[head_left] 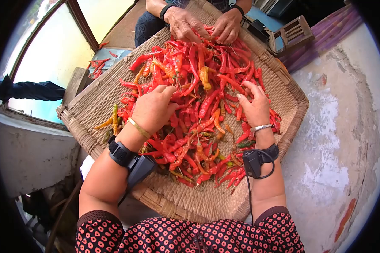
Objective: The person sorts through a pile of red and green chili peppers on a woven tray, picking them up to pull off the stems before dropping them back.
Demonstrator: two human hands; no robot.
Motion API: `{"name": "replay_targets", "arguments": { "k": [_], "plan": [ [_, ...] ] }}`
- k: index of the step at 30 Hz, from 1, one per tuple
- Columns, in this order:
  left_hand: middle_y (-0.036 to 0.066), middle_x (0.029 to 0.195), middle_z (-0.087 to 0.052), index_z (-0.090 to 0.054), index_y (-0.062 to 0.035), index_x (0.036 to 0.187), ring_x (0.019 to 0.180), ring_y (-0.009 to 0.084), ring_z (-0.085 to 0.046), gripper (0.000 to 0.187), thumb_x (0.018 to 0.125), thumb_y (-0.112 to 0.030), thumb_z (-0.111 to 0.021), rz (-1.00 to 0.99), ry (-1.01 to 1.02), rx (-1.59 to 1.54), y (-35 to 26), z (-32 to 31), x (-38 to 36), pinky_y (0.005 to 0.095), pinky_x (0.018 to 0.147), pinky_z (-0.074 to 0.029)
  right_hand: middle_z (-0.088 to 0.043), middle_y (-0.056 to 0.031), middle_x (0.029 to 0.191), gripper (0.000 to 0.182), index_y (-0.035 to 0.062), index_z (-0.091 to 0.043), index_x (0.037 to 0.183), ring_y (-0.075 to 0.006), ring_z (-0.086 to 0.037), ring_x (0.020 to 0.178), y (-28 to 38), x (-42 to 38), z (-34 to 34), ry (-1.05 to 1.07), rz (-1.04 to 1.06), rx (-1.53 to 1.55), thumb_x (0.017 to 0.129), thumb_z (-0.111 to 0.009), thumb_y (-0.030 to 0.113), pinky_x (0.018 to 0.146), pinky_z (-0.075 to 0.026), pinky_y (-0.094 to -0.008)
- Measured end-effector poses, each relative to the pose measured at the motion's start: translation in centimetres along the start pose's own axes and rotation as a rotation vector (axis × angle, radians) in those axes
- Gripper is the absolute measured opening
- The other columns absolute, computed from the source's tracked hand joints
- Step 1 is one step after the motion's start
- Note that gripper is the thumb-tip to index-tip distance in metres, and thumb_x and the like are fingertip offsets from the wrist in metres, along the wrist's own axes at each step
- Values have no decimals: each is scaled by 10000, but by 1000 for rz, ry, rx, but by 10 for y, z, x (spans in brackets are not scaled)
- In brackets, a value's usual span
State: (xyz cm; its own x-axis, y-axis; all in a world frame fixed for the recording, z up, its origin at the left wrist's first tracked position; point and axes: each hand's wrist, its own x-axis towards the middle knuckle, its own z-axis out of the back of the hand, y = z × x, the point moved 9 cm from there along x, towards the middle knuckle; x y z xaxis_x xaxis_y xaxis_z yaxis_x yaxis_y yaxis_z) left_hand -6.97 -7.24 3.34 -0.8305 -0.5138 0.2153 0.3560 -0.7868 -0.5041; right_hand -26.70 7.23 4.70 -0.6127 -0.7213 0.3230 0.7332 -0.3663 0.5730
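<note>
On the woven tray (283,90), your left hand (154,109) curls into the chillies (198,105), right hand (254,105) spread; most lie unsorted.

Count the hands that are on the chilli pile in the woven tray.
4. The wearer's left hand and right hand rest mid-pile; another person's two hands work the far edge. None seems hidden.

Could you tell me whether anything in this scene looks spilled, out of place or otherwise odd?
A few red chillies lie off the woven tray, on the ledge past its far-left corner. Within the pile, some yellow and green chillies by the left hand differ from the red ones.
</note>
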Motion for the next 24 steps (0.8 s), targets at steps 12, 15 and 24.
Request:
{"name": "replay_targets", "arguments": {
  "k": [12, 15, 24],
  "plan": [
    [123, 766, -600, -612, -70, 849, 740, 313, -590, 144, 736, -159, -601, -8, 164, 90, 2, -20, 4, 396, 653, -471, -596, -110, 851, 208, 49, -612, 900, -289, -563, 842, 43, -19, -38, 264, 199, -10, 737, -636, 176, 739, -450, -376],
    [110, 748, -598, -608, -69, 825, 704, 295, -595, 103, 743, -131, -605, -98, 78, -12, -15, -6, -1, 375, 615, -475, -618, -107, 858, 198, 8, -621, 923, -218, -602, 795, 51, -23, -45, 355, 174, 71, 760, -626, 120, 713, -460, -290],
    [45, 680, -569, -592, -91, 779, 590, 211, -585, 125, 691, -44, -668, -500, -77, -391, -71, 16, -22, 303, 512, -470, -580, -11, 774, 333, 11, -609, 911, -81, -536, 744, 55, -58, -94, 741, -353, 938, 897, -501, 326, 650, -438, -230]
  ]
}}
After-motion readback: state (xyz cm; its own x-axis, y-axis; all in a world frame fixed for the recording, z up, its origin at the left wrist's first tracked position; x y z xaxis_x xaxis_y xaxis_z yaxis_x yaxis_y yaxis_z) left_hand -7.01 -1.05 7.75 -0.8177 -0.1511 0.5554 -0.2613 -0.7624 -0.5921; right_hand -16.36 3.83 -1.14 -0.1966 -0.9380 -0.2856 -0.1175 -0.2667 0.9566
